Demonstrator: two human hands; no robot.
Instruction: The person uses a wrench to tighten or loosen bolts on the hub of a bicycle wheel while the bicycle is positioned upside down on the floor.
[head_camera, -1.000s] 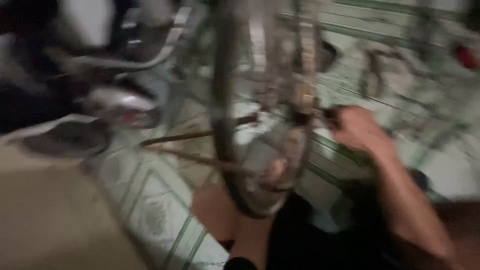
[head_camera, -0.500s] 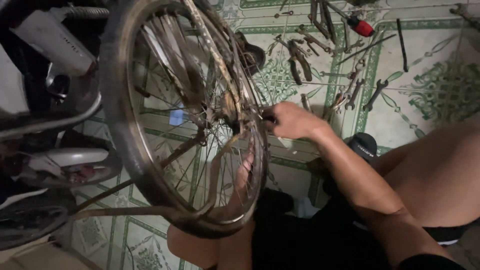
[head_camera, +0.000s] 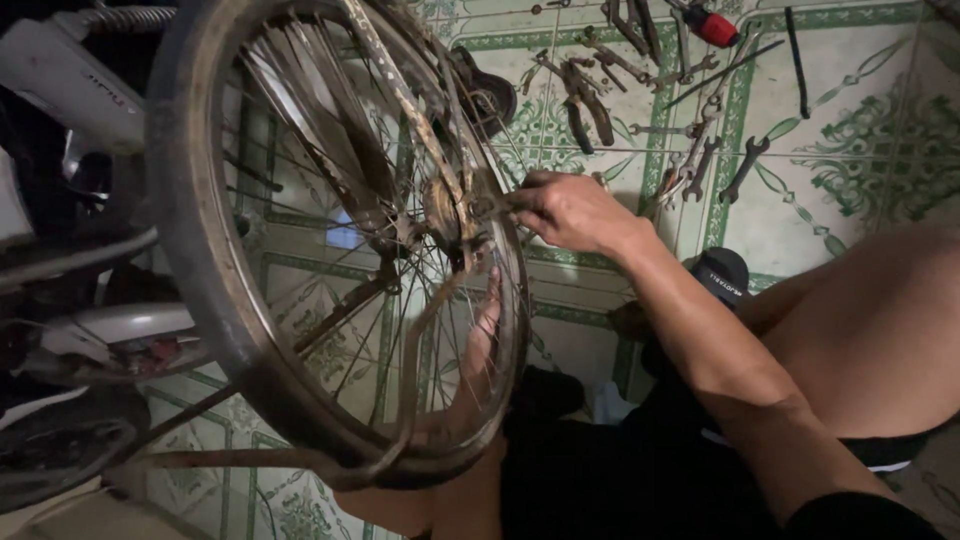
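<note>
Your right hand (head_camera: 575, 212) pinches the bicycle wheel (head_camera: 330, 240) axle nut (head_camera: 490, 207); your left hand (head_camera: 487, 330), behind the spokes, grip unclear.

Pale floor tiles (head_camera: 800, 225) carry green ornament and border lines; dim light falls; scattered wrenches (head_camera: 700, 160) lie on them.

Worn bicycle wheel (head_camera: 215, 260) upright, rusty spokes, dark tyre, hub (head_camera: 445, 210) gripped

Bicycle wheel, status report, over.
Right hand pinching at wheel hub. Left hand behind the spokes, grip unclear. Bicycle wheel upright. Tools scattered on the floor beyond.
</note>
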